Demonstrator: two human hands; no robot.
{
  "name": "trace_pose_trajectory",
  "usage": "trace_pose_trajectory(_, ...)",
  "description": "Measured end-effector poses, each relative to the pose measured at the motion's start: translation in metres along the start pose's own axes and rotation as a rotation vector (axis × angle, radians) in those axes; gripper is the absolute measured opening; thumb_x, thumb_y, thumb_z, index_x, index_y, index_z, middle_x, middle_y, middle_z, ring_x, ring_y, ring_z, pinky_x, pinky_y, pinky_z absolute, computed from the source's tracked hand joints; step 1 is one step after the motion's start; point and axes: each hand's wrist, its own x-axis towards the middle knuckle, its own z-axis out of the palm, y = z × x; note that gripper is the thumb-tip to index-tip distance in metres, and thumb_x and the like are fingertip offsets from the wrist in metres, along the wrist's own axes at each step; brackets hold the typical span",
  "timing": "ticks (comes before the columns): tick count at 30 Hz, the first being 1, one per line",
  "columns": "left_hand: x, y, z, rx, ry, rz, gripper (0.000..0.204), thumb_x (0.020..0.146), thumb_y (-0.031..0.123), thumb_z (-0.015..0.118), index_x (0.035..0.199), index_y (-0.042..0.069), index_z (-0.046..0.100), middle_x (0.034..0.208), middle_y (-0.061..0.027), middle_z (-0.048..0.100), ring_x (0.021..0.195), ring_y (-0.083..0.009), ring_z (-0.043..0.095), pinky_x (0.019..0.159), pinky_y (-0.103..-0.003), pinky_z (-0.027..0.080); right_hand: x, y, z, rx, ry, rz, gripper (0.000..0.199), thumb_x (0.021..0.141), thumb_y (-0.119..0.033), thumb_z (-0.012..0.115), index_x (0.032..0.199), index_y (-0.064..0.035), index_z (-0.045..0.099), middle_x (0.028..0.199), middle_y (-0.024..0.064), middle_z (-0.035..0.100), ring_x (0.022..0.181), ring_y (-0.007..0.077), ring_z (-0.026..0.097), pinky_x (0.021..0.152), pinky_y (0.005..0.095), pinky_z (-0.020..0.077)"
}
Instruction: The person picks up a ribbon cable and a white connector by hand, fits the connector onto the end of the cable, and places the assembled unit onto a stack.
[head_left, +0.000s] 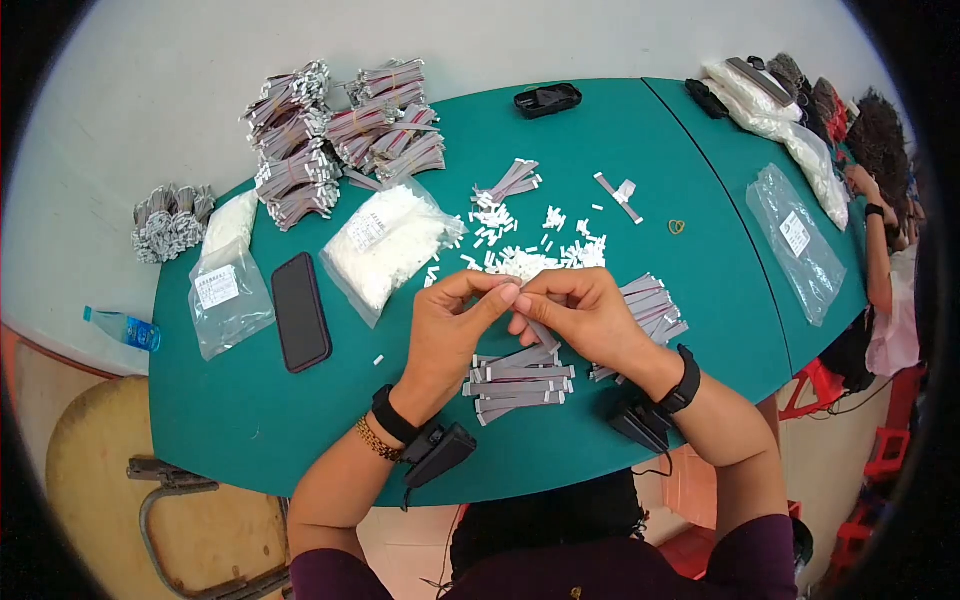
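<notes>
Over the middle of the table, my left hand (456,318) and my right hand (585,315) meet with thumbs and forefingers pinched together. A grey flat ribbon cable (543,338) slants down from under my right fingers. Its upper end is hidden at my fingertips, and whatever my left fingers pinch there is too small to make out. Just beyond the hands lies a heap of small white connector pieces (522,262). Nearest me, below my hands, several grey ribbon cables with white ends (518,388) lie in a stack. Another bunch of ribbon cables (652,308) sits beside my right hand.
Left of my hands are a bag of white pieces (385,245), a black phone (301,312) and another part-filled bag (232,290). Bundled cables (295,150) pile up at the back left. A black case (548,99) stands at the far edge. Another person's arm (877,245) shows at right.
</notes>
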Motion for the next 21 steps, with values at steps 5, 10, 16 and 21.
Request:
trace_pose_trajectory(5,0.0001,0.0017,0.0004,-0.006,-0.001,0.004,0.012,0.083,0.01,0.064,0.09,0.001,0.065,0.084,-0.0029,0.064,0.069,-0.005,0.05,0.059,-0.019,0.037,0.0001,0.0003,-0.0006,-0.019,-0.009,-0.019,0.014,0.089,-0.01,0.055,0.087,0.0014,0.063,0.073,0.0034,0.063,0.062,0.0068,0.058,0.055,0.0187,0.0449)
trace_pose_trajectory(10,0.0,-0.0023,-0.0013,0.048,0.016,0.06,0.012,0.083,0.01,0.064,0.09,0.001,0.065,0.086,-0.003,0.064,0.07,-0.0055,0.051,0.061,-0.02,0.037,-0.0006,-0.0017,0.0007,-0.032,-0.021,-0.013,0.014,0.089,-0.01,0.055,0.087,0.0016,0.063,0.072,0.0031,0.063,0.063,0.0067,0.058,0.055,0.0187,0.0452)
trace_pose_trajectory(16,0.0003,-0.0037,0.0004,0.004,0.025,0.094,0.012,0.084,0.009,0.063,0.091,0.0,0.065,0.086,-0.0032,0.064,0.071,-0.0059,0.05,0.064,-0.02,0.037,-0.001,-0.0077,0.0032,-0.043,0.006,0.025,0.017,0.089,-0.013,0.056,0.083,0.001,0.063,0.069,0.0027,0.062,0.059,0.0061,0.055,0.053,0.0188,0.0425)
trace_pose_trajectory(21,-0.0008,0.0027,0.0041,-0.039,-0.015,-0.017,0.011,0.085,0.008,0.061,0.091,0.0,0.065,0.084,-0.0043,0.063,0.076,-0.0084,0.054,0.072,-0.021,0.041,-0.0012,-0.0003,0.0014,-0.027,0.023,-0.05,0.02,0.09,-0.015,0.055,0.08,0.0006,0.062,0.067,0.0017,0.059,0.058,0.0052,0.052,0.051,0.0195,0.0408)
